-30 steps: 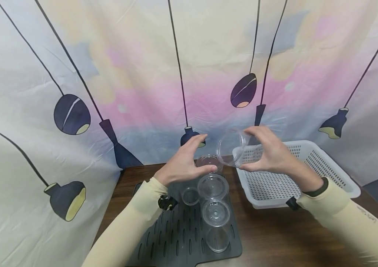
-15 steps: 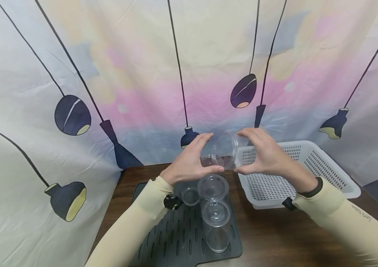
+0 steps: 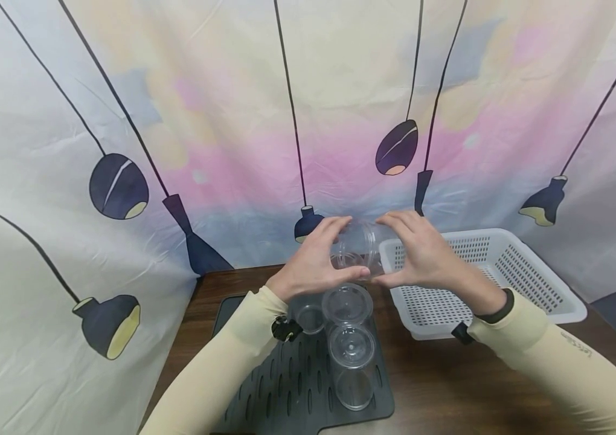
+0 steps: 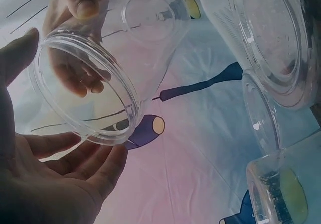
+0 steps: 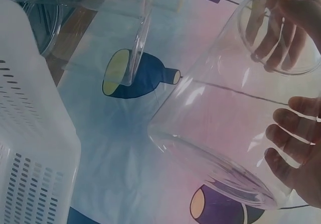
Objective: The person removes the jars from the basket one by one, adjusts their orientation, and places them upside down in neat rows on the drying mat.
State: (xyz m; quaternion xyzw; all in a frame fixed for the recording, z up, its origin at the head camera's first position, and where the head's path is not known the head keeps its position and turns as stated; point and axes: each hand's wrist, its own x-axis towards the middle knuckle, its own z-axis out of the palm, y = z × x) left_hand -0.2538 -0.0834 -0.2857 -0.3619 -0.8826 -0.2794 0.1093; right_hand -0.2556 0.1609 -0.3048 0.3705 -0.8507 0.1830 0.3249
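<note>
A clear plastic jar [image 3: 363, 240] is held sideways in the air between both hands, above the back of the dark mat. Its ringed mouth faces the left hand [image 3: 316, 258], whose thumb and fingers curve round the rim in the left wrist view. The right hand [image 3: 422, 251] grips the jar's body nearer its base; in the right wrist view its fingers [image 5: 288, 141] lie against the clear side. Below them, several similar clear jars [image 3: 351, 347] stand in a row on the grey slotted mat [image 3: 272, 393], partly hidden by the left hand.
A white perforated plastic basket [image 3: 542, 284] sits at the right rear of the brown wooden table [image 3: 449, 386], just behind the right forearm. A printed curtain [image 3: 232, 121] with lamp drawings hangs close behind the table.
The right hand has carried the jar leftward, and the left hand has shifted slightly right to meet it. The left fingers, earlier apart from the jar, are now round its mouth.
</note>
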